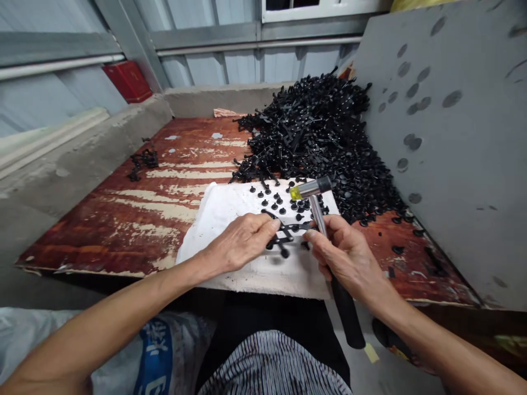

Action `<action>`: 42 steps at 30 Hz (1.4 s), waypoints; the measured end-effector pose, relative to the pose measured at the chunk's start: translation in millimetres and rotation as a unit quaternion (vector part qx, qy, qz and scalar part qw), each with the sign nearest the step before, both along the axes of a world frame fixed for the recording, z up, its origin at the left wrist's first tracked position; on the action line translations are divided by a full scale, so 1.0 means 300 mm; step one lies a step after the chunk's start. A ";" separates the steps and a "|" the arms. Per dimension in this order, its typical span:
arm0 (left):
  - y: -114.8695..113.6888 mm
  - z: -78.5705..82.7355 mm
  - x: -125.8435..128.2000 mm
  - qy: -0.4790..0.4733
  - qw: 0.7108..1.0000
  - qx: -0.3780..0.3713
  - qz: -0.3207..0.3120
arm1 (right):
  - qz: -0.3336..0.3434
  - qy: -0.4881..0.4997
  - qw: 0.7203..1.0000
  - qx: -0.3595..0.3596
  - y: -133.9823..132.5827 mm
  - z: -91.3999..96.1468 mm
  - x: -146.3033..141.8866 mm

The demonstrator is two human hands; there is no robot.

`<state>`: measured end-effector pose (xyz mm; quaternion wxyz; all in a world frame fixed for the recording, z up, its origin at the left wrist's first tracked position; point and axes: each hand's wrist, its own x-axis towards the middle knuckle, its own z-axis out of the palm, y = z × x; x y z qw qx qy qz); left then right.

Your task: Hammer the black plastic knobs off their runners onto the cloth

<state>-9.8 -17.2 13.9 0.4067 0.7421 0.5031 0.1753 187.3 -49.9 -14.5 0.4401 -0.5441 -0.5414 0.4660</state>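
Observation:
My left hand [242, 241] is closed on a black plastic part with thin arms and round ends [284, 238], held over a white cloth [218, 219]. In my right hand [349, 252] is a mallet [316, 211] with a metal shaft, a black grip pointing down toward me, and a head with one yellow and one black face. The right thumb and fingertips are close to the right end of the black part; whether they also pinch it I cannot tell. Several small round black pieces with short stems [275, 203] lie on the cloth beyond my hands.
A large heap of black plastic parts [308, 126] covers the back right of the worn red board [177, 164]. A small clump of black parts [144, 160] lies at left. A grey spotted panel [444, 137] stands at right. A red box [128, 81] sits on the back ledge.

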 end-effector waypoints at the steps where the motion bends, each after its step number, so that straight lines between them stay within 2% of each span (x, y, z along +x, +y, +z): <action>1: 0.001 -0.007 0.017 -0.013 1.000 0.001 -0.006 | 0.013 -0.010 1.000 0.008 -0.005 -0.003 -0.007; 5: 0.030 -0.030 0.053 -0.068 0.994 -0.082 -0.019 | 0.053 -0.034 0.998 0.011 -0.031 -0.010 0.005; 9: 0.068 -0.037 0.043 -0.043 0.988 -0.131 -0.068 | -0.001 -0.022 1.000 -0.011 -0.055 -0.035 0.074; 13: 0.090 -0.034 0.045 -0.027 0.979 -0.166 -0.112 | -0.037 0.049 0.997 -0.044 -0.066 -0.065 0.120; 19: 0.105 -0.010 0.068 0.003 0.979 -0.165 -0.122 | -0.040 0.087 0.995 -0.041 -0.062 -0.064 0.117; 25: 0.116 -0.023 0.066 -0.005 0.979 -0.151 -0.134 | -0.049 0.106 0.992 -0.052 -0.059 -0.063 0.114; 32: 0.120 -0.026 0.069 0.013 0.981 -0.121 -0.151 | -0.046 0.109 0.992 -0.051 -0.059 -0.063 0.116; 42: 0.117 -0.020 0.073 0.027 0.980 -0.133 -0.142 | -0.038 0.095 0.993 -0.051 -0.055 -0.072 0.119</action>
